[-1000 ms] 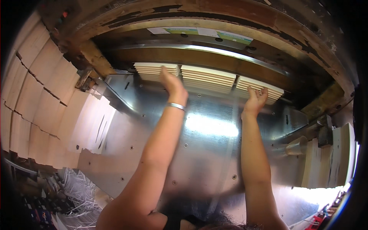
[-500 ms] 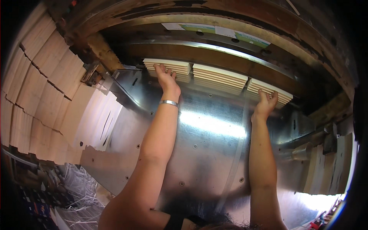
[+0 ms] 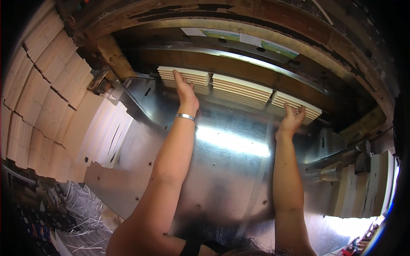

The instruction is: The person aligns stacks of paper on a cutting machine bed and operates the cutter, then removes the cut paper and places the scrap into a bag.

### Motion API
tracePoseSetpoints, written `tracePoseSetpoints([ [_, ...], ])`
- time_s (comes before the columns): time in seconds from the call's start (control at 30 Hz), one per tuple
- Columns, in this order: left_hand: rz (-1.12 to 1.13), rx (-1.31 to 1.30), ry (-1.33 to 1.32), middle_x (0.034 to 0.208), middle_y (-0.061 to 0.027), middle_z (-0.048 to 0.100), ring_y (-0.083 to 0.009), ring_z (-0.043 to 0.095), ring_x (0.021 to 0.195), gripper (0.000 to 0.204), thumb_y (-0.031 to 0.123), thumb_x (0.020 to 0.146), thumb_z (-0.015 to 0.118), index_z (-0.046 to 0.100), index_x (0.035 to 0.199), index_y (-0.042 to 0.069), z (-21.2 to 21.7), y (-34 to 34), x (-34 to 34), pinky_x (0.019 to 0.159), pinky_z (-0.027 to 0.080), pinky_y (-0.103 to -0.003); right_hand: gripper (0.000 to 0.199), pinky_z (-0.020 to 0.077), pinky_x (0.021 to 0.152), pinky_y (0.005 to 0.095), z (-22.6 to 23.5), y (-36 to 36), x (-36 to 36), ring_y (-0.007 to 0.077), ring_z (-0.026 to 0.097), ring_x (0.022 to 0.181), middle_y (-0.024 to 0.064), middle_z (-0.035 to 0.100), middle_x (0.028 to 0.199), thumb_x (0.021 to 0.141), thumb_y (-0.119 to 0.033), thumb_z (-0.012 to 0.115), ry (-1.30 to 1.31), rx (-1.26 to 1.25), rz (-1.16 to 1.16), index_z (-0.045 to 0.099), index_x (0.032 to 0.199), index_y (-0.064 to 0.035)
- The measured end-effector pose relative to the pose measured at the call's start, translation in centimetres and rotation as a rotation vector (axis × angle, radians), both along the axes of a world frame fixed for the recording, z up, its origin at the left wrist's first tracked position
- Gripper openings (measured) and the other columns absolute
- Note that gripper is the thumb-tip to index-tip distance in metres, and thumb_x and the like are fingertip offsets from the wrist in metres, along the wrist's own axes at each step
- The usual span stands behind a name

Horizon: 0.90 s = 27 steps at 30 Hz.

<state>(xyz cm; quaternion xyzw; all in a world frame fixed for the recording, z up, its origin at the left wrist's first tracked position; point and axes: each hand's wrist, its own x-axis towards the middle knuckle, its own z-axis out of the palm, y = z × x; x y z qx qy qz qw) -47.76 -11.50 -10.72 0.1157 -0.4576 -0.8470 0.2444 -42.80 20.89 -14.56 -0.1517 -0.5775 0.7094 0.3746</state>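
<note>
pale layered stacks point(image 3: 242, 87) lay in a row of three across the upper middle of the frame, on the far part of a shiny metal table point(image 3: 230, 183), just below a dark recess. the leftmost stack point(image 3: 200, 79) was at the fingertips of the left hand point(image 3: 184, 89), and the rightmost stack point(image 3: 314, 113) at those of the right hand point(image 3: 291, 120); the middle stack point(image 3: 252, 90) sat between the hands, touched by neither.

the left hand was open, its fingers loosely spread and overlapping the near edge of its stack, with nothing gripped. the right hand was open too, fingers slightly curled, fingertips seeming to meet the near edge of its stack; firm contact could not be told for either hand. a silver band point(image 3: 185, 116) circled the left wrist. tall piles of pale sheets point(image 3: 47, 94) filled the left of the frame, above shredded strips point(image 3: 85, 205) at lower left.
</note>
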Motion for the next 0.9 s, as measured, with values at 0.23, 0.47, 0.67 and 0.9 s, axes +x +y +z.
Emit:
tracePoseSetpoints([
  [0.23, -0.05, -0.009, 0.005, 0.174, -0.0157, 0.01, -0.0313, 0.009, 0.161, 0.095, 0.07, 0.103, 0.037, 0.008, 0.166, 0.005, 0.2, -0.7, 0.5, 0.128, 0.015, -0.049, 0.088, 0.0386, 0.114, 0.0427, 0.0, -0.2, 0.1, 0.0346, 0.042, 0.141, 0.0216, 0.03, 0.157, 0.085, -0.011, 0.078, 0.004, -0.008, 0.011, 0.029, 0.156, 0.0073],
  [0.47, -0.093, -0.084, -0.023, 0.175, -0.0145, 0.004, -0.0317, 0.007, 0.161, 0.096, 0.071, 0.104, 0.034, 0.003, 0.167, 0.005, 0.9, -0.5, 0.9, 0.128, 0.015, -0.049, 0.088, 0.0395, 0.114, 0.0424, -0.5, 0.5, -0.3, 0.0353, 0.043, 0.141, 0.0212, 0.032, 0.153, 0.085, -0.01, 0.078, -0.001, 0.013, 0.011, 0.03, 0.156, 0.0067],
  [0.67, -0.101, -0.113, -0.024, 0.175, -0.014, 0.004, -0.0319, 0.008, 0.16, 0.094, 0.071, 0.104, 0.03, 0.003, 0.167, 0.006, 0.7, -0.8, 0.8, 0.129, 0.015, -0.048, 0.086, 0.0395, 0.114, 0.0423, -0.6, 0.5, -0.4, 0.0354, 0.042, 0.141, 0.0208, 0.034, 0.152, 0.087, -0.011, 0.078, 0.0, 0.001, 0.016, 0.03, 0.156, 0.006],
  [0.9, -0.131, -0.101, 0.018, 0.174, -0.0199, 0.001, -0.0363, 0.002, 0.161, 0.104, 0.075, 0.101, 0.036, -0.001, 0.166, 0.003, 0.3, -1.5, 1.0, 0.127, 0.013, -0.055, 0.088, 0.0391, 0.115, 0.0411, -0.2, 0.3, 0.0, 0.034, 0.041, 0.143, 0.0206, 0.034, 0.152, 0.087, -0.01, 0.077, -0.03, -0.002, 0.029, 0.027, 0.158, 0.0059],
])
